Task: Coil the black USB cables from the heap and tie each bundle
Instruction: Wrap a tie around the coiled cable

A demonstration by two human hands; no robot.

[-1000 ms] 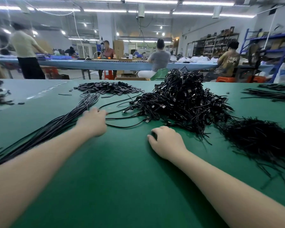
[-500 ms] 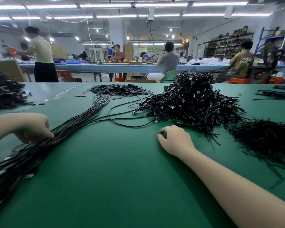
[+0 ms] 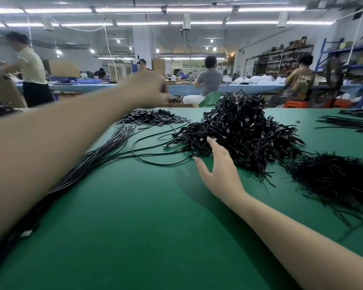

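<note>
The green matted surface (image 3: 155, 227) in front of the person is bare at its near middle; no coiled or tied bundle lies there. At near left a sheaf of long straight black USB cables (image 3: 105, 151) runs diagonally from the near left edge toward the far middle, uncoiled. The right hand (image 3: 218, 168) rests at the near left foot of the large tangled heap of black USB cables (image 3: 245, 132), fingers spread and straight, tips touching the strands, gripping nothing. A single loose black cable (image 3: 147, 158) loops on the surface just left of that hand. At near right lies a bushy pile of thin black tie strips (image 3: 333, 181), apparently unused stock. The left hand (image 3: 147, 91) is raised and reaching far over the surface, badly blurred; whether it holds anything I cannot tell. Beneath it, farther out, sits a flat pile of short dark grey tabs (image 3: 155, 118).

Assessment: this cable's cycle appears to be at its start. Selection is under way; coiling and tying remain, and the heap is still large.
</note>
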